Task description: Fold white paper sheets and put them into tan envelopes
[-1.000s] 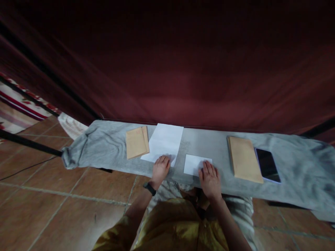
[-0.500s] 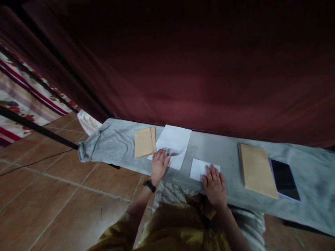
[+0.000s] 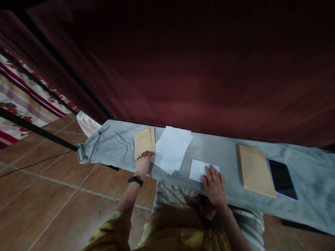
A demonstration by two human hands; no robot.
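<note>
Curtain [image 3: 183,87] dark red; cloth [image 3: 112,139] grey; envelopes [image 3: 143,141] tan; sheets [image 3: 171,146] white; floor tiles [image 3: 60,195] terracotta; sleeve [image 3: 108,232] mustard.

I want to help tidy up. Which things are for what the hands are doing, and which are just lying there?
Probably in use:
- small brown envelopes, under the left hand
- small white paper, under the right hand
- bigger white sheets, between them

Probably just lying there:
- phone
- big brown stack, untouched, but maybe needed
</note>
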